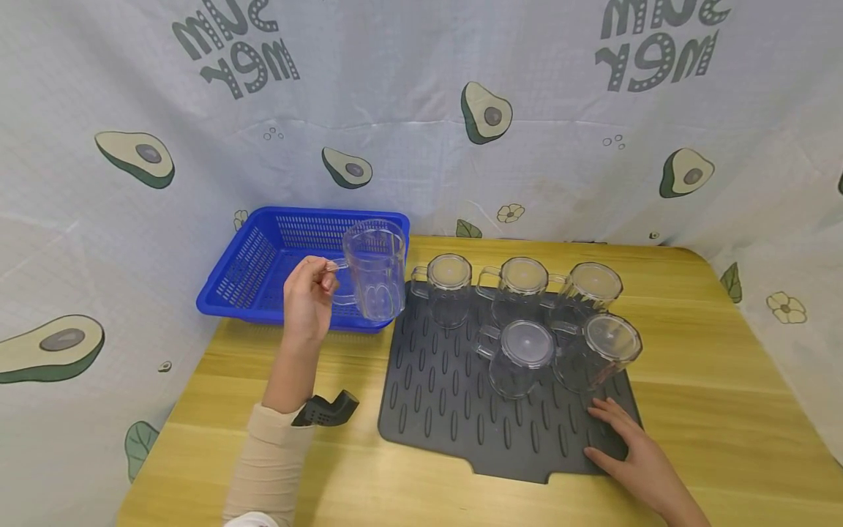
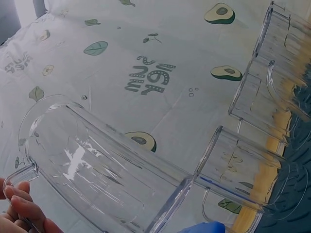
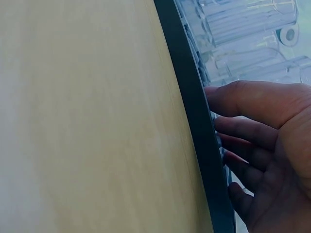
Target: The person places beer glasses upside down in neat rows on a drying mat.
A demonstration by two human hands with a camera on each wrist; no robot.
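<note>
In the head view my left hand (image 1: pixel 308 296) grips the handle of a clear glass mug (image 1: pixel 377 274), raised over the right end of a blue basket (image 1: pixel 227 304). Fingers curl round that same handle at the lower left of the left wrist view, with the mug (image 2: pixel 102 165) tilted across the picture. My right hand (image 1: pixel 632 457) rests at the right front corner of a black drying mat (image 1: pixel 435 410), fingers apart and loosely bent. Up close, the right wrist view shows its fingertips at the mat's edge (image 3: pixel 187 107). Several clear mugs (image 1: pixel 527 344) stand upside down on the mat.
The inverted mugs fill the mat's back and right, handles pointing left. Behind the wooden table (image 1: pixel 698 351) hangs a white curtain (image 1: pixel 395 88) printed with avocados. A black device (image 1: pixel 326 410) is strapped to my left wrist.
</note>
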